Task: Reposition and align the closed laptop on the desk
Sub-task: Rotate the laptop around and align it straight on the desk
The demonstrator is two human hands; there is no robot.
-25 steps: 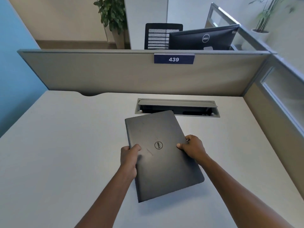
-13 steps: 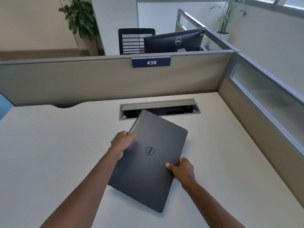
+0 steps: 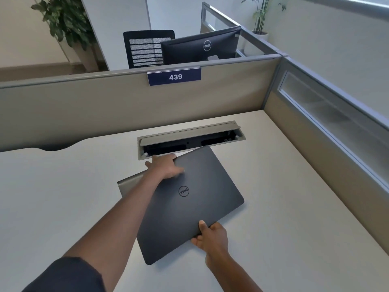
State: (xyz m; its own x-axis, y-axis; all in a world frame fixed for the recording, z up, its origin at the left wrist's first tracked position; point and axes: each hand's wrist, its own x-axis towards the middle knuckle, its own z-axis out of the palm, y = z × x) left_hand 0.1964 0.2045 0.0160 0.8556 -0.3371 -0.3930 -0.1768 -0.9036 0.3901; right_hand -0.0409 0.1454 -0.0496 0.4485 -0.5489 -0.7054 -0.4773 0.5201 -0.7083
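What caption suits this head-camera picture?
Both hands, left and right, grip a closed laptop skewed on the desk.

A sign (image 3: 174, 76) numbered 439 hung on the partition (image 3: 126, 106); behind the partition stood a monitor (image 3: 201, 46), chair (image 3: 147, 48) and plant (image 3: 65, 20).

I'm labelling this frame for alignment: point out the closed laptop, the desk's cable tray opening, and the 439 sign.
closed laptop (image 3: 189, 207): head view, middle of lid.
cable tray opening (image 3: 181, 145): head view, dark slot.
439 sign (image 3: 174, 76): head view, on the digits.
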